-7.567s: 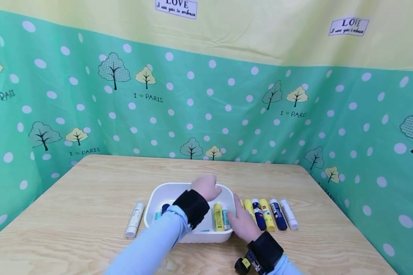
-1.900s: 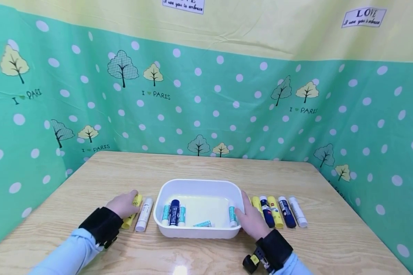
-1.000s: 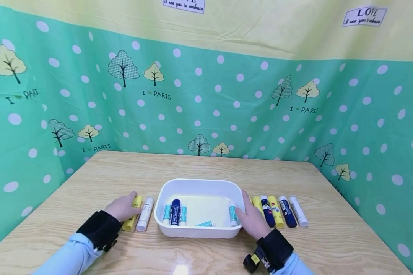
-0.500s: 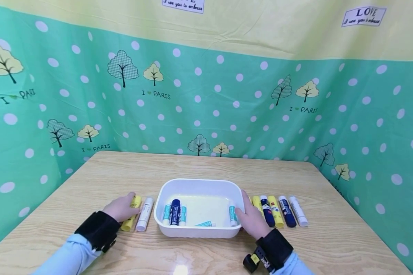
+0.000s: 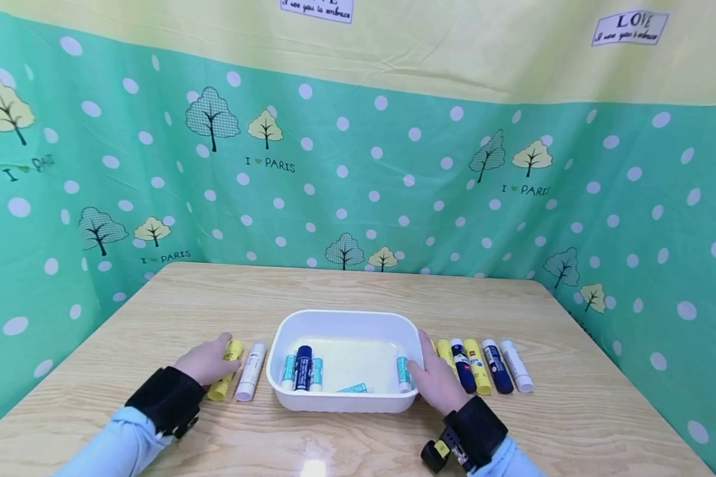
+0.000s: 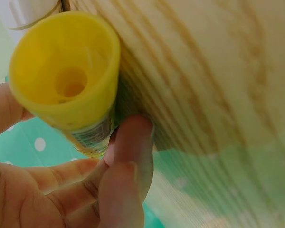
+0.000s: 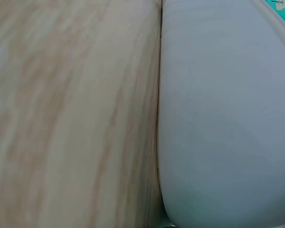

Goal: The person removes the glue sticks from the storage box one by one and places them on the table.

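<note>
In the head view my left hand (image 5: pixel 205 361) holds a yellow glue stick (image 5: pixel 223 379) on the table, left of a white glue stick (image 5: pixel 250 372). The left wrist view shows the yellow stick's hollow end (image 6: pixel 71 61) close up, with the fingers (image 6: pixel 130 156) around its side. My right hand (image 5: pixel 438 377) grips the right rim of the white bin (image 5: pixel 343 403), thumb over the edge. Inside the bin lie a navy stick (image 5: pixel 302 368) and several small teal-and-white sticks (image 5: pixel 404 374). The right wrist view shows only the bin's outer wall (image 7: pixel 223 114) and the table.
Right of the bin, a row of yellow, navy and white glue sticks (image 5: pixel 477 367) lies on the wooden table (image 5: pixel 358 288), partly behind my right hand. A green and yellow patterned curtain (image 5: pixel 358 165) stands behind the table and along its sides.
Earlier, my left hand was over the bin, where a yellow stick lay; now it holds one on the table at left. Lately that hand and stick have shifted slightly left. The right hand stays.
</note>
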A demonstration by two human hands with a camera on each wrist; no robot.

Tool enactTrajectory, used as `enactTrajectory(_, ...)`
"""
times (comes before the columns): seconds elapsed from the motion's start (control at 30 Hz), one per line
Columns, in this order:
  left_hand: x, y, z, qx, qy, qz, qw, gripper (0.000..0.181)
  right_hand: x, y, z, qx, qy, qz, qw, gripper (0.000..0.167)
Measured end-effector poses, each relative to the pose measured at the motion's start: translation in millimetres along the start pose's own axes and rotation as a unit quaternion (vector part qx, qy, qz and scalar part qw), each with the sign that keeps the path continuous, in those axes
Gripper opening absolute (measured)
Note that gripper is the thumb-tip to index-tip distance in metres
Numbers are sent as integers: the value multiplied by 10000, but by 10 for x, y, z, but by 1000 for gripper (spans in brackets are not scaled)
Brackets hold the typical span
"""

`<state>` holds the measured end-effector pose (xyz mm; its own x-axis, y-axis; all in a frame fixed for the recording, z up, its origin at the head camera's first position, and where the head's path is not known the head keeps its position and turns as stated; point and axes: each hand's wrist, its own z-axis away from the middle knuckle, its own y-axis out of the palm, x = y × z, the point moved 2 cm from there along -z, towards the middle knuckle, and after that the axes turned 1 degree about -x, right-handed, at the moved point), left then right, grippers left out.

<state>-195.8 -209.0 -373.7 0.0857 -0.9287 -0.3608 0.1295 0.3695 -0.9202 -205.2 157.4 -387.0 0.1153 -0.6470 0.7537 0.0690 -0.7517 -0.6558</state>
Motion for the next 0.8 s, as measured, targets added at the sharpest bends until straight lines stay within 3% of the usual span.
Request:
enactTrajectory(0.33,-9,-34,43,54,-21,68,10000,68,11,-3,0,35,-43,13,10000,60)
enactTrajectory(0.5,-30,-96,87,-346,144,-457,9982,69,-1,11,-18,83,-64,-38,9999,60)
enactTrajectory(0.6,-135,-195,126,-768,390,-793,9931,67,-1,14,-22,76,-41,-69,9999,60)
enactTrajectory(0.8,-540,-292,237,-1175,1070,-504,9860,63,0,-1,-8,31,161,-76,9998,60)
